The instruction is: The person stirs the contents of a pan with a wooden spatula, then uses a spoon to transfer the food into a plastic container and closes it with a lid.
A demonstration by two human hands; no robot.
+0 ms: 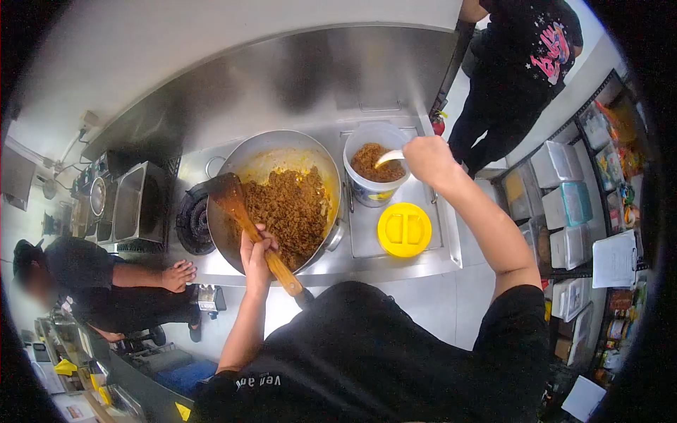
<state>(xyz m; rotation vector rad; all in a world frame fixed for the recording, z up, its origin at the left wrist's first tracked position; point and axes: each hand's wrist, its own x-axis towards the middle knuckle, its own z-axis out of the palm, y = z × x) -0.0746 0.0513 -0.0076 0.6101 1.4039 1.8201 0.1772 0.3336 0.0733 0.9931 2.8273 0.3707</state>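
Note:
My left hand (257, 252) is closed round the handle of a wooden spatula (243, 213), whose broad, dark-stained blade lies over the left rim of a large metal pot (271, 145). Brown minced food (293, 211) fills much of that pot. At the right, my right hand (429, 161) grips a pale spoon (390, 157) and holds it over a clear plastic bucket (356, 151), the spoon's tip down at the food. Similar brown mince (368, 163) sits inside the bucket. A round yellow lid (405, 230) lies on the steel counter just in front of the bucket.
A black burner (194, 220) is left of the pot, with a steel basin (134, 201) beyond. One person (81, 271) stands at the left, a hand by the counter's edge; another person (518, 70) stands at the upper right. Shelves with containers (557, 163) line the right side.

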